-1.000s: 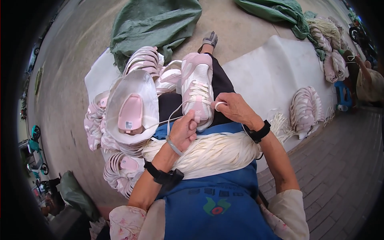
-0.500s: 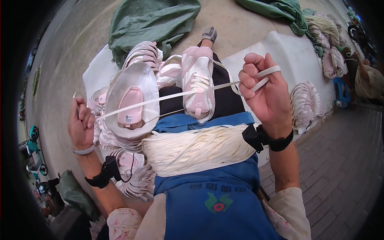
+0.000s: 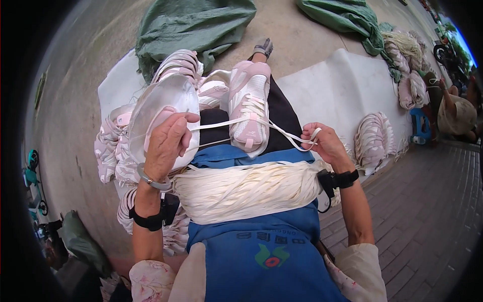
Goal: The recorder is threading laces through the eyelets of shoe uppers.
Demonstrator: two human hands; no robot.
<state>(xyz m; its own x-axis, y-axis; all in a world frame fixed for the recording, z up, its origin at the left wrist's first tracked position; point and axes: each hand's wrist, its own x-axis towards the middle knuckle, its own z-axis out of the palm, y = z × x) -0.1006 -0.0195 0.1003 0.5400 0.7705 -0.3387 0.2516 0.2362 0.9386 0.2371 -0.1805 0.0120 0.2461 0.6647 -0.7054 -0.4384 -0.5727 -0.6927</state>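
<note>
On my dark-clad thigh lies a pink and white shoe upper (image 3: 247, 95), its toe away from me, partly laced. A flat white shoelace (image 3: 216, 124) runs across its tongue from hand to hand. My left hand (image 3: 171, 138) is closed on the lace's left part, its back toward me, in front of a pale, bowl-shaped shoe upper (image 3: 188, 95) on the stack. My right hand (image 3: 326, 143) pinches the other part, which hangs in a loose loop beside the fingers. A thick bundle of cream shoelaces (image 3: 246, 191) rests across my blue apron.
Stacks of pink and white uppers (image 3: 113, 146) stand at the left, with another stack (image 3: 375, 141) at the right on a white sheet (image 3: 322, 80). Green sacks (image 3: 193, 30) lie farther off. At the right edge, a person (image 3: 455, 110) sits near a blue stool (image 3: 420, 123).
My hands have come closer together. The left moved right, toward the upper; the right dropped lower. The lace, stretched wide before, now spans a shorter distance and sags at the right.
</note>
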